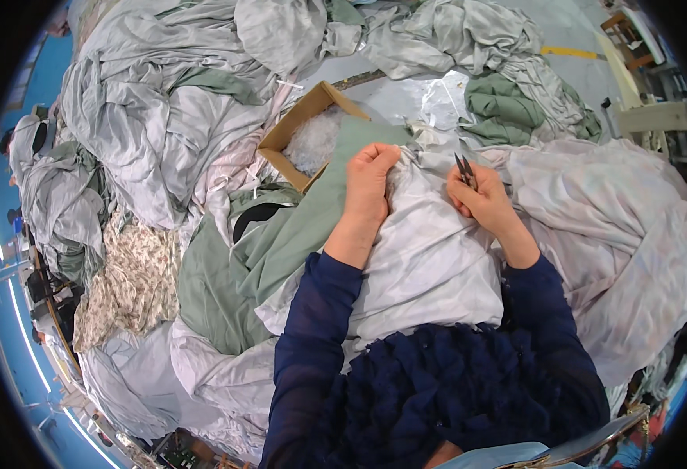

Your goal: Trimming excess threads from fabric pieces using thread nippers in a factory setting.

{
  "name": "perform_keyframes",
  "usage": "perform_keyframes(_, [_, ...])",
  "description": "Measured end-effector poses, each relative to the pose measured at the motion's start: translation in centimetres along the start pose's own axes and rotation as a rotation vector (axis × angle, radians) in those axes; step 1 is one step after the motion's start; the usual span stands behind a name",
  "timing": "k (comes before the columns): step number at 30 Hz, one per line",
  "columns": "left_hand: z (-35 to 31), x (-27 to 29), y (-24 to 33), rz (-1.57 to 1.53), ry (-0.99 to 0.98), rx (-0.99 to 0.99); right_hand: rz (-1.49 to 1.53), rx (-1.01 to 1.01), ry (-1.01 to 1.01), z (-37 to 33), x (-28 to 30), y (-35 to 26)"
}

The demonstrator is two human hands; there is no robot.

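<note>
My left hand (368, 187) is closed, pinching the edge of a large cloth with a white side (429, 262) and a sage-green side (300, 242). The cloth drapes over my lap and spreads left across the pile. To the right, my right hand (486, 202) is curled around a pair of dark thread snips (465, 171). Their pointed blades stick up past the fingers and stand slightly apart from each other. Beneath that hand lies the white fabric; whether its fingers also touch the cloth, I cannot tell.
An open cardboard box (282, 166) with crumpled clear plastic inside stands beyond my left hand. Heaps of pale cloth (148, 102) fill the left and far side, with a patterned cloth (128, 281) among them. A pinkish-white cloth (605, 227) bulges at right, near folded green cloth (504, 108).
</note>
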State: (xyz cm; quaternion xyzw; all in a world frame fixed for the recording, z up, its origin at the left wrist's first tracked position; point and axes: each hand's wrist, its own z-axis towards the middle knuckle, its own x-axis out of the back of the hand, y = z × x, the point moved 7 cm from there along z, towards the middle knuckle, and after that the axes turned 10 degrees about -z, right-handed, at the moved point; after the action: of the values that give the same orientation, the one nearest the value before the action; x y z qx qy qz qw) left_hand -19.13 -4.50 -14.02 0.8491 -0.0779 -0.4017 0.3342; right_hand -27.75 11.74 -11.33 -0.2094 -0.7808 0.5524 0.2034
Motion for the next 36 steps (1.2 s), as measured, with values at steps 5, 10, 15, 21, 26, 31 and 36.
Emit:
perform_keyframes(5, [-0.6, -0.4, 0.3, 0.025, -0.017, 0.003, 0.013, -0.016, 0.156, -0.8, 0.4, -0.9])
perform_keyframes(10, [-0.9, -1.1, 0.7, 0.177, -0.105, -0.041, -0.439, 0.181, 0.161, 1.6, -1.7, -4.2])
perform_keyframes(15, [-1.7, -1.7, 0.8, 0.190, -0.114, -0.213, -0.091, -0.031, 0.078, 3.0, -2.8, -2.3])
perform_keyframes(21, [-1.6, -1.0, 0.7, 0.174, -0.082, -0.181, 0.341, -0.086, -0.056, 2.4, -2.9, -1.2])
perform_keyframes(26, [-1.2, -0.7, 0.3, 0.173, -0.077, -0.163, 0.074, 0.073, 0.052, 1.4, -2.5, -2.1])
perform_keyframes(31, [-1.1, -0.6, 0.2, 0.260, -0.044, -0.225, 0.138, 0.198, 0.127, 2.3, -2.4, -4.6])
perform_keyframes(36, [-1.6, -0.6, 0.4, 0.408, -0.011, -0.338, 0.413, -0.023, 0.076, 3.1, -3.0, -1.8])
